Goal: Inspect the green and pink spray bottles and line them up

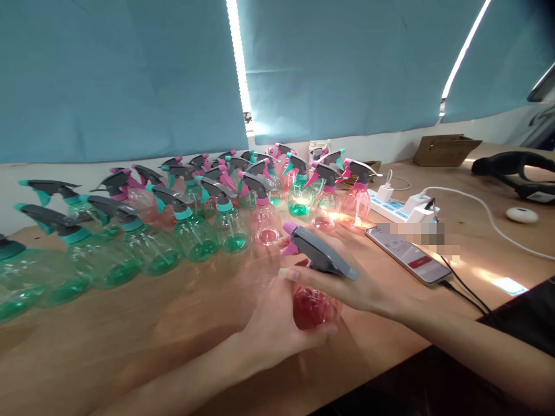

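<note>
A clear pink spray bottle [315, 309] with a grey and pink trigger head stands just in front of me on the wooden table. Low around its body, my left hand [274, 319] is closed, thumb up along the near side. My right hand [353, 284] grips it higher, at the neck just under the spray head, its thumb and fingers wrapped round. The bottle's collar is mostly hidden behind the fingers. Beyond the hands, another pink spray bottle [265, 225] and a green spray bottle [234, 228] are nearest.
Several green and pink spray bottles stand in rows to the left and behind. At right lie a phone [410, 254] with a cable, a power strip [392, 207] with white chargers, and a round white object [521, 215]. A cardboard box [444, 151] and black headset-like object [514, 170] sit farther back.
</note>
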The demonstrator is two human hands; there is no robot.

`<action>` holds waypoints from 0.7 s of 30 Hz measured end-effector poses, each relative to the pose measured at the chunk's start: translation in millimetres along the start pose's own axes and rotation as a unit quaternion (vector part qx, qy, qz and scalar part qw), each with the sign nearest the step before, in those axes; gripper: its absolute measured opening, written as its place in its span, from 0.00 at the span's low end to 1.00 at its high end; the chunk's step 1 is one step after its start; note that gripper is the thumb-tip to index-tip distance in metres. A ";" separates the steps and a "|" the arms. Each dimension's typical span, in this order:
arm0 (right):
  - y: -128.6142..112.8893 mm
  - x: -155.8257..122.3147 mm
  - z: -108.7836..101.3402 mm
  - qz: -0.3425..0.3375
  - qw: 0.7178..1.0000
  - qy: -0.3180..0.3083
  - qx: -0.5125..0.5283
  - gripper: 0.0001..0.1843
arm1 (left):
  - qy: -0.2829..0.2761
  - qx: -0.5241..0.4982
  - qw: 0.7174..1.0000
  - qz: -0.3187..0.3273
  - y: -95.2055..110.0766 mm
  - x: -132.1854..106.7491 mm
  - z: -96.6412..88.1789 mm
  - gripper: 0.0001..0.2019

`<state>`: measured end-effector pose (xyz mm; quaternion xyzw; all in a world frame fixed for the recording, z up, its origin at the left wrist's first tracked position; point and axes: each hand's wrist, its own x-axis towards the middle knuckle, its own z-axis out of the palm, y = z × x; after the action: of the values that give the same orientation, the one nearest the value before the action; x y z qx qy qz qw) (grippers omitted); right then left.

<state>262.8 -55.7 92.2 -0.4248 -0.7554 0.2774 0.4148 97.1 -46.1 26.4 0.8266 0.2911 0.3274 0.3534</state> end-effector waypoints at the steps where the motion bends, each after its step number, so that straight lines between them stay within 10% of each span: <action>1: 2.2 1.5 4.4 0.002 0.999 0.003 0.042 0.13 | -0.001 -0.005 1.000 0.006 -1.6 -0.1 -0.4 0.44; 9: 6.6 15.9 8.6 -0.001 1.000 0.023 0.020 0.09 | -0.015 0.002 1.000 0.023 -17.8 10.7 -14.5 0.42; 21: 35.4 35.3 10.6 -0.038 0.996 0.032 -0.076 0.03 | -0.160 0.319 0.934 -0.019 -61.8 -7.8 -59.4 0.39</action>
<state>257.8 -8.4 73.4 -0.4350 -0.7762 0.1894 0.4153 32.5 7.6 7.7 0.9315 0.3354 0.0742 0.1192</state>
